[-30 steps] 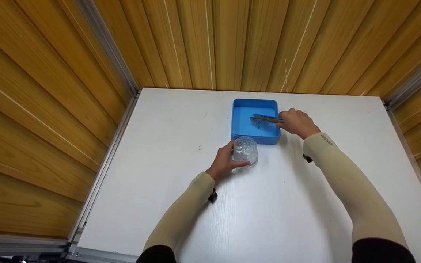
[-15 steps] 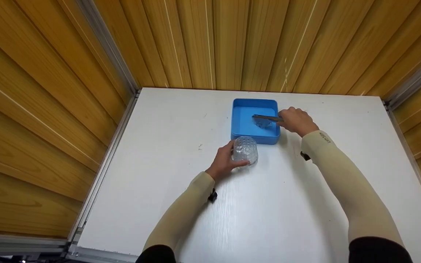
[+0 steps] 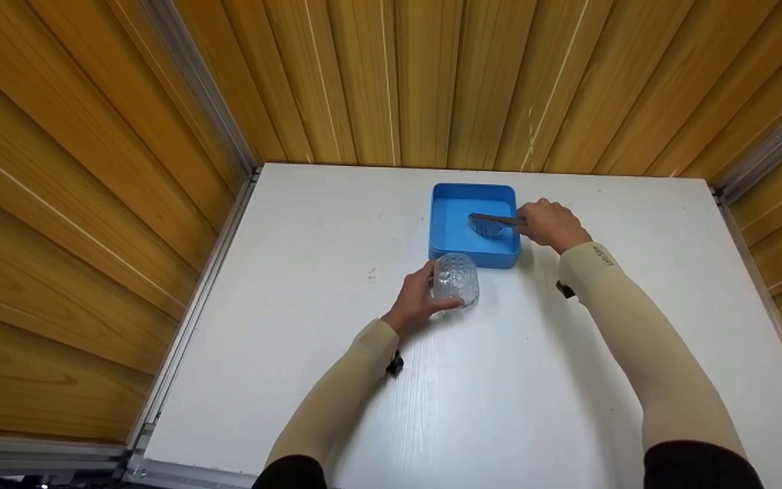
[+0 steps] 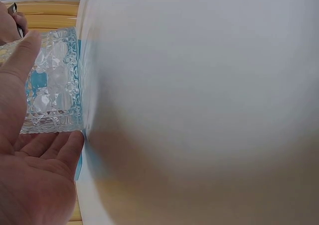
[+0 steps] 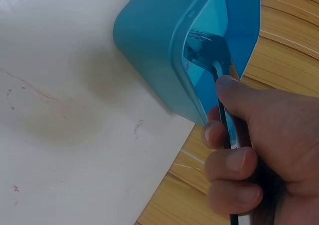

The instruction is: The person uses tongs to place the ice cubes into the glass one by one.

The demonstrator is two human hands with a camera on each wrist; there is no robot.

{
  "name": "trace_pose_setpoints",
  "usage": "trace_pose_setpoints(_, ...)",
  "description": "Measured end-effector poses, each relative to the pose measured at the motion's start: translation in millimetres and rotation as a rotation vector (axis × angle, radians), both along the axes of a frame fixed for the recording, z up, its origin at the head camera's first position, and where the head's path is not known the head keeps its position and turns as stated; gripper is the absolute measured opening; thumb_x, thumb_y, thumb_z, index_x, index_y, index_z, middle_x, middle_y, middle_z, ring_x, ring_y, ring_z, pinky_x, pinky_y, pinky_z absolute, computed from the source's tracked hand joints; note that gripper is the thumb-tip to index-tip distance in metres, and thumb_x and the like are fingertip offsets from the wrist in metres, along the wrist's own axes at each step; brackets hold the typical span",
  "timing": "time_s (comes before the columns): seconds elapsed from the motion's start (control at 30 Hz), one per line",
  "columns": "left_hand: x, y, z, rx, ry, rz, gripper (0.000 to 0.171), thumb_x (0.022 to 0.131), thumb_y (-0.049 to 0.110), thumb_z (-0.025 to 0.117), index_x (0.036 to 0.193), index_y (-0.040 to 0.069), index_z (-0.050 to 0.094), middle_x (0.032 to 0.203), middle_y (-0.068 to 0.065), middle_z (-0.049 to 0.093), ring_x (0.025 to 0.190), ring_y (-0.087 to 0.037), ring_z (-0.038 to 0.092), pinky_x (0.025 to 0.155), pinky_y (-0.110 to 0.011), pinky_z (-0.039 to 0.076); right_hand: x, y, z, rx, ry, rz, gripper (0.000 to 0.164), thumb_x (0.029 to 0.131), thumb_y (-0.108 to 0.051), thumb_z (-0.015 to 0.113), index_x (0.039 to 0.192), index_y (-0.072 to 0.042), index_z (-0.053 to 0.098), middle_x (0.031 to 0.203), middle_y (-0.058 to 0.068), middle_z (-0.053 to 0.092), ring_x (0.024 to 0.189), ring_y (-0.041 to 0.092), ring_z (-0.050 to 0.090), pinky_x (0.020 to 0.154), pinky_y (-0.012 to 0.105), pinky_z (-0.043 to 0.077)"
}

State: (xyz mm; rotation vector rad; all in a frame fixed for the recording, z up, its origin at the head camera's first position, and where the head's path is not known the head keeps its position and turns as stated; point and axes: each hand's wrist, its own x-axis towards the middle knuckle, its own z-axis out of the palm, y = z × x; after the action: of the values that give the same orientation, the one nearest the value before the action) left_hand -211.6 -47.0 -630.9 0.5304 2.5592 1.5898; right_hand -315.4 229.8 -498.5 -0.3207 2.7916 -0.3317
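Observation:
My left hand [image 3: 415, 299] holds a clear, textured drinking glass [image 3: 457, 280] upright on the table, just in front of the blue box [image 3: 497, 261]. In the left wrist view the thumb lies along one side of the glass [image 4: 57, 80] and the fingers along the other. Metal serving tongs [image 3: 497, 220] are gripped in my right hand [image 3: 552, 225], above the box's right rim. Their pronged head [image 5: 212, 51] dips inside the box. Small clear pieces [image 3: 489, 231] show below the tongs; I cannot tell whether the tongs pinch any.
A white tabletop [image 3: 323, 272] carries the box and glass, with a few dark marks on its surface. Wood-patterned panels [image 3: 425, 81] stand along the back and both sides. Metal rails [image 3: 194, 285] run along the table's side edges.
The tongs' two arms, spread a second ago, have come together over the clear pieces. My right hand has shifted slightly left. The left hand and glass have stayed put.

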Motion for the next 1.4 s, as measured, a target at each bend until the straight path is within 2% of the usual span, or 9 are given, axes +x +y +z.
trace_pose_setpoints(0.37, -1.5, 0, -0.9, -0.004, -0.005, 0.001, 0.093, 0.078, 0.043, 0.090, 0.154, 0.013, 0.044, 0.144, -0.003, 0.059, 0.133, -0.016, 0.054, 0.110, -0.029, 0.045, -0.9, 0, -0.6, -0.001, -0.016, -0.014, 0.037, 0.100, -0.018, 0.069, 0.131, 0.003, 0.066, 0.114, 0.022, 0.068, 0.101, 0.037, 0.061, 0.098, 0.061, 0.051)
trace_pose_setpoints(0.57, -1.9, 0, -2.1, 0.000, -0.007, -0.003, 0.094, 0.078, 0.042, 0.091, 0.154, 0.012, 0.043, 0.144, -0.005, 0.058, 0.134, -0.018, 0.054, 0.110, -0.030, 0.045, -1.2, 0, -0.6, 0.028, 0.032, 0.038, 0.033, 0.099, -0.019, 0.071, 0.125, 0.001, 0.070, 0.107, 0.020, 0.070, 0.093, 0.035, 0.062, 0.091, 0.057, 0.054)
trace_pose_setpoints(0.7, -1.0, 0, -3.0, 0.006, -0.012, -0.006, 0.095, 0.078, 0.041, 0.091, 0.154, 0.012, 0.043, 0.144, -0.005, 0.059, 0.134, -0.017, 0.054, 0.110, -0.028, 0.045, 0.1, 0, 2.3, 0.033, 0.049, 0.054, 0.034, 0.099, -0.019, 0.071, 0.128, 0.000, 0.069, 0.108, 0.019, 0.070, 0.094, 0.035, 0.062, 0.092, 0.058, 0.054)
trace_pose_setpoints(1.0, -1.3, 0, -3.4, 0.009, -0.028, 0.010, 0.097, 0.076, 0.043, 0.092, 0.155, 0.014, 0.042, 0.145, -0.003, 0.058, 0.134, -0.016, 0.053, 0.111, -0.030, 0.045, 0.7, 1, 15.0, -0.031, 0.068, 0.054, 0.039, 0.103, -0.025, 0.065, 0.135, -0.003, 0.064, 0.108, 0.018, 0.068, 0.096, 0.035, 0.060, 0.087, 0.056, 0.057)
trace_pose_setpoints(1.23, -1.9, 2, -2.5, -0.007, -0.025, 0.007, 0.096, 0.077, 0.043, 0.091, 0.154, 0.013, 0.042, 0.145, -0.002, 0.058, 0.134, -0.016, 0.054, 0.110, -0.029, 0.045, 5.5, 4, 20.3, -0.062, 0.147, 0.103, 0.035, 0.104, -0.027, 0.064, 0.130, -0.005, 0.066, 0.099, 0.015, 0.068, 0.088, 0.032, 0.057, 0.076, 0.046, 0.054)
trace_pose_setpoints(1.4, -2.7, 2, -1.9, -0.020, -0.018, 0.008, 0.095, 0.078, 0.044, 0.090, 0.154, 0.013, 0.042, 0.146, -0.002, 0.057, 0.134, -0.016, 0.053, 0.111, -0.030, 0.045, 8.9, 5, 22.5, -0.076, 0.164, 0.109, 0.040, 0.104, -0.029, 0.063, 0.136, -0.004, 0.063, 0.110, 0.018, 0.070, 0.091, 0.033, 0.061, 0.081, 0.050, 0.058)
